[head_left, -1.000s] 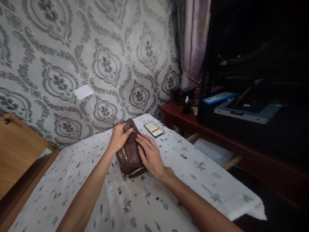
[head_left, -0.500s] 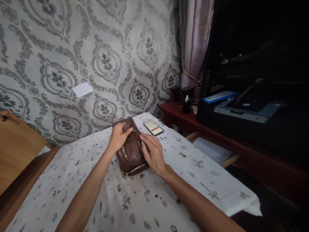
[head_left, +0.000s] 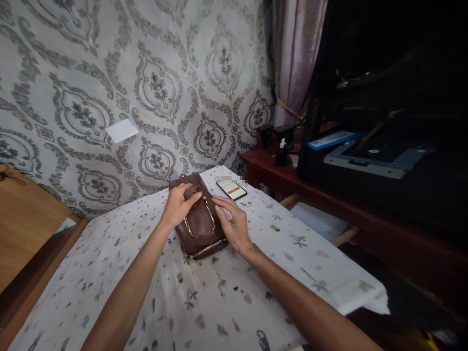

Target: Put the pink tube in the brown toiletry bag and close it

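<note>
A brown leather bag [head_left: 201, 222] with gold-toned zippers lies on the patterned white cloth [head_left: 204, 297]. My left hand [head_left: 179, 202] is closed on the bag's strap-like handle [head_left: 192, 191] at its upper part, with the thumb on top. Along the bag's right side, my right hand [head_left: 234, 224] has its fingers stretched out and the thumb apart, the fingertips touching the bag's edge. Between that thumb and the fingers a small pale patch shows; whether it is an object or the cloth I cannot tell. Just beyond my right hand lies a phone [head_left: 232, 189] with its screen lit.
Patterned wallpaper [head_left: 161, 87] with a white card [head_left: 122, 130] on it rises behind. To the right are a reddish-brown cabinet [head_left: 270, 175], a small dropper bottle [head_left: 282, 153] and a large dark screen [head_left: 383, 97]. A wooden board [head_left: 29, 219] stands at the left.
My right thumb and fingers have shifted slightly along the bag's side, and the pale patch between them now shows. My left hand keeps its hold. The view has moved slightly.
</note>
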A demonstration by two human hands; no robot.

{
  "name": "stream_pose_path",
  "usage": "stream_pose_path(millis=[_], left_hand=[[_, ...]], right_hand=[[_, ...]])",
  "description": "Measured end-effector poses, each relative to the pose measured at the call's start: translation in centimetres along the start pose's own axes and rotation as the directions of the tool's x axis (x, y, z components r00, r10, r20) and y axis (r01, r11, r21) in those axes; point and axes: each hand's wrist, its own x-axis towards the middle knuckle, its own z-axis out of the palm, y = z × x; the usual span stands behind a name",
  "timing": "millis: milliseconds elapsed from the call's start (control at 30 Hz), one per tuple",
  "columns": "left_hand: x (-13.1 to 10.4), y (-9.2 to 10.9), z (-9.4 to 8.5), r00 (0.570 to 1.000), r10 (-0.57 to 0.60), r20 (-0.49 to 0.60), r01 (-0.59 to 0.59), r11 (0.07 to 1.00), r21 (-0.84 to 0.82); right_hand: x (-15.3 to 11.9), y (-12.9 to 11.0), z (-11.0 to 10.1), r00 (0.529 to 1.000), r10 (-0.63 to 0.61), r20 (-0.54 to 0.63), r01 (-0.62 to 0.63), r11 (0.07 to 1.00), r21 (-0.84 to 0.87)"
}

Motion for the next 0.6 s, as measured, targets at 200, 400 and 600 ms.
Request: stream_pose_path(millis=[200,400,600], left_hand=[[-0.13,0.10,-0.09,1.000,-0.004,0.005,0.004,0.999,-0.033],[-0.20,0.15,-0.04,0.999,-0.023,0.027,0.025,0.998,-0.063],[0.11,0.23,-0.65,0.996,-0.048,0.078,0.052,0.997,-0.054]], right_hand=[[-0.06,0.04,0.09,1.000,0.029,0.000,-0.029,0.999,0.030],[0.01,-0.29,-0.02,1.000,0.026,0.017,-0.026,0.999,0.021],[-0.65,-0.52,0.36,0.996,-0.022,0.086,0.030,0.995,-0.099]])
